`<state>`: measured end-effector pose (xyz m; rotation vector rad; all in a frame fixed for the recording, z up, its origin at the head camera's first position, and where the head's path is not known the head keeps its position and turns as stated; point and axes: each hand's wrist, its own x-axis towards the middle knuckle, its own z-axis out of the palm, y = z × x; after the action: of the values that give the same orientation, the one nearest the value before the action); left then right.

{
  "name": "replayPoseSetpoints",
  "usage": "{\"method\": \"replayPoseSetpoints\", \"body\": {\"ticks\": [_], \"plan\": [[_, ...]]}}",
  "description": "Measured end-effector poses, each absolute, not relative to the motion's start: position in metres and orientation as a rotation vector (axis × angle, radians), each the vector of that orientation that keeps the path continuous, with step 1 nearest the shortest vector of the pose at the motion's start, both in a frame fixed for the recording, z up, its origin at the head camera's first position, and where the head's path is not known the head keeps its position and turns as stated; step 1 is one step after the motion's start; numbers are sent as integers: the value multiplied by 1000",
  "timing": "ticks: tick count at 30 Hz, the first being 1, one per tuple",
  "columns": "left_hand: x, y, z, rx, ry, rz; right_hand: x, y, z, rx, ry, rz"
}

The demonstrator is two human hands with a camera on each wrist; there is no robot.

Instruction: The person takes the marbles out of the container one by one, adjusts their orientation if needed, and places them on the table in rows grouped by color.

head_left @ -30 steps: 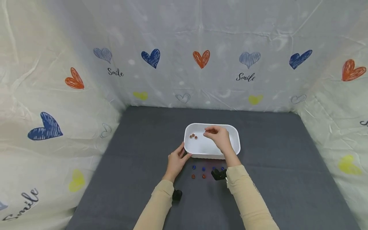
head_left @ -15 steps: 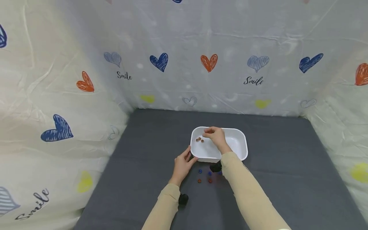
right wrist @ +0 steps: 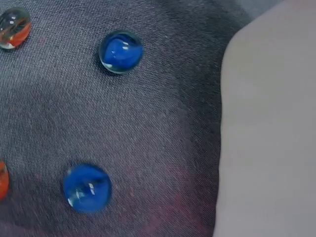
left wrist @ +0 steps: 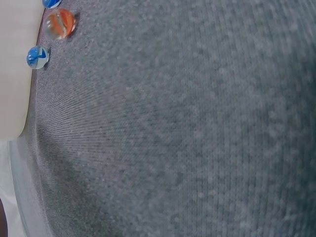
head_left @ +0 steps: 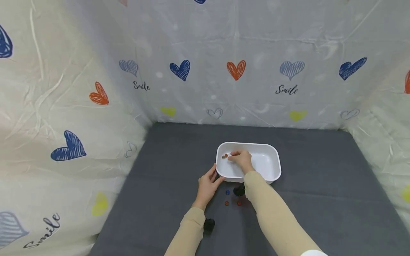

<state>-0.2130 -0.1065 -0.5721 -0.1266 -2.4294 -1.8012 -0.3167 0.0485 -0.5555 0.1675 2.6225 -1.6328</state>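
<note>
My left hand (head_left: 205, 187) holds the near left corner of a white tray (head_left: 266, 163), thumb along its front and fingers on its left side. Inside, my right hand (head_left: 242, 160) reaches down with curled fingers, its tips beside two small orange marbles (head_left: 226, 155). Whether those fingertips pinch a marble is hidden. In front of the tray lie blue marbles (head_left: 227, 192) and orange marbles (head_left: 226, 203) on the cloth. Up close, the right wrist view has two glass marbles with blue swirls (right wrist: 120, 52) and parts of orange ones (right wrist: 15, 28).
A dark grey cloth (head_left: 179, 153) covers the table. Behind and at both sides hangs a pale curtain (head_left: 205, 89) printed with hearts. A black wrist camera (head_left: 209, 224) sits on the left wrist, another (head_left: 239, 190) on the right.
The right hand has lowered into the tray, toward the marbles; one of three marbles seen there before is now out of sight near its fingertips. The left hand stays at the corner.
</note>
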Motion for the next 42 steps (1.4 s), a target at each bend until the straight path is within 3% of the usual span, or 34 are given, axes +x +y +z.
{"method": "replayPoseSetpoints", "body": {"ticks": [23, 42], "plan": [[-214, -112, -575, -159, -2429, -1791, -316, 34, -558, 150, 2754, -1481], [-218, -110, -580, -158, -2421, -1775, -319, 54, -568, 213, 2568, -1621]]}}
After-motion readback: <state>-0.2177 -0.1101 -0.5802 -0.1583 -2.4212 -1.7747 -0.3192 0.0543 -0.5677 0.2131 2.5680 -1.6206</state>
